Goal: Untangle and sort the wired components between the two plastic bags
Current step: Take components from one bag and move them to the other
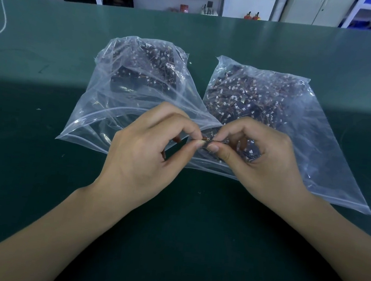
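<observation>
Between the hands, just above the near edge of the bags: one small wired part (205,139), pinched from both sides. Left hand (147,145) with thumb and forefinger closed on its left end, right hand (258,157) with thumb and forefinger closed on its right end, fingertips of the two almost touching. Other fingers of both curled in; a clump of further parts (248,152) apparently cupped under the right palm, though hard to tell whether held or merely lying in the bag beneath.

Beyond the left hand: left bag (126,83), clear plastic, mouth gaping toward the wrists, dark parts heaped at its far end. Beyond and under the right hand: right bag (312,140), lying flatter, crammed with dark bodies, thin reddish leads and small white connectors. Both on the green worktop (39,170).

Likely handling: very light, each part no burden at all; leads thin, springy and prone to snag on neighbours, so slow teasing rather than yanking. Best hold probably on the stiff body or the white connector, not mid-wire, to spare the joints. Bags limp and slippery, likely to slide or collapse when reached into. Tangle still dense in both bags; sorting judged far from finished.
</observation>
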